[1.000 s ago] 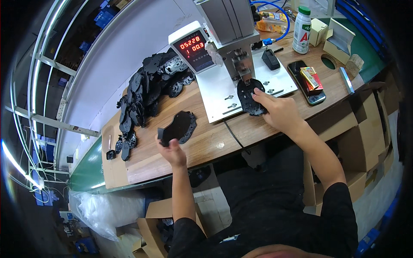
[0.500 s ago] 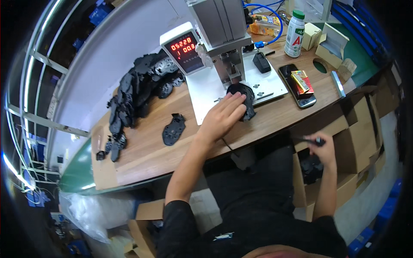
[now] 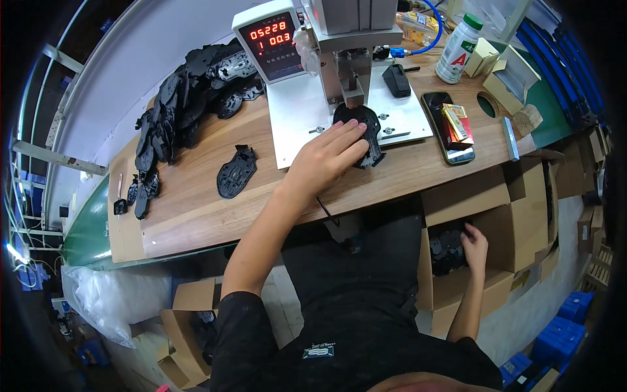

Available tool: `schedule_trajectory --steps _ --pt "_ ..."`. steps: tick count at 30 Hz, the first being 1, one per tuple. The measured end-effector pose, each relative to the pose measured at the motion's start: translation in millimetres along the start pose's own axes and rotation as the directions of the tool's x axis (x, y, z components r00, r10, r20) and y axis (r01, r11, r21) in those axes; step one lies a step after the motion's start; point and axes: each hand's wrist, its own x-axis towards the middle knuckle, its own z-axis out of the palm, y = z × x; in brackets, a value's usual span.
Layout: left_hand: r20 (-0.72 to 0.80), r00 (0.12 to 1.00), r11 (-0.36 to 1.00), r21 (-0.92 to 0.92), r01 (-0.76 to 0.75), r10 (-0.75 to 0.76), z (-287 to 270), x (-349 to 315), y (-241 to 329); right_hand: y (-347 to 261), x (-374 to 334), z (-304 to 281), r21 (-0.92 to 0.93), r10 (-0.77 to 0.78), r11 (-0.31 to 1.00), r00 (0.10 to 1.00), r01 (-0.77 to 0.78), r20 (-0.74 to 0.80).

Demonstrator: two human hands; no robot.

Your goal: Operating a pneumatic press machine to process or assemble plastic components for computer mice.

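Note:
My left hand (image 3: pixel 330 151) lies with its fingers stretched over a black plastic part (image 3: pixel 371 127) on the white base plate (image 3: pixel 285 130), right beneath the head of a bench press (image 3: pixel 353 91). Its fingertips rest on the part's left side and hide some of it. My right hand (image 3: pixel 475 247) hangs inside an open cardboard box (image 3: pixel 465 199) below the table's right edge, fingers apart and no part visible in them. Several black parts (image 3: pixel 446 251) lie in that box, beside the hand. Another flat black part (image 3: pixel 236 172) sits alone on the wooden table.
A heap of black parts (image 3: pixel 170 111) covers the table's left rear, near a display box (image 3: pixel 271 42) with red digits. On the right are a phone (image 3: pixel 459 155), a small red-and-yellow box (image 3: pixel 457 124), a white bottle (image 3: pixel 455 52) and a metal bar (image 3: pixel 510 139).
My right hand has moved down into the cardboard box, and the dark part it held has left its fingers. My left hand stays on the part under the press. The view has shifted.

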Motion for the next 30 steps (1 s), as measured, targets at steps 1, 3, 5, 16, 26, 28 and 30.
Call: schedule_trajectory --steps 1,3,5,16,26,28,30 --pt "0.0 1.0 1.0 0.003 -0.009 0.009 3.0 2.7 0.2 -26.2 9.1 2.6 0.084 -0.049 0.995 0.999 0.05 -0.003" --pt "-0.054 0.998 1.0 0.015 -0.014 0.015 8.1 4.0 3.0 -88.2 19.0 8.5 0.388 -0.209 0.902 0.978 0.188 0.013" --pt "-0.045 0.999 1.0 0.007 0.026 -0.025 6.2 2.9 8.1 -169.8 19.8 10.8 0.435 -0.452 0.797 0.892 0.419 -0.032" --pt "-0.047 0.99 0.99 -0.064 0.127 -0.13 13.7 -10.6 9.3 -318.1 52.1 65.7 -0.211 -0.882 0.424 0.454 0.881 0.127" --pt "-0.11 0.916 0.902 0.166 0.399 -0.386 -62.0 -65.9 -2.4 -331.6 49.4 67.2 -0.365 -0.892 0.291 0.389 0.885 0.231" --pt "-0.085 0.874 0.849 0.209 0.486 -0.479 -76.4 -87.7 -13.1 -329.8 52.9 67.2 -0.361 -0.89 0.29 0.388 0.887 0.239" --pt "-0.042 0.71 0.642 0.393 0.659 -0.703 -78.1 -117.4 -15.8 -329.9 56.5 67.8 -0.347 -0.891 0.292 0.385 0.891 0.239"
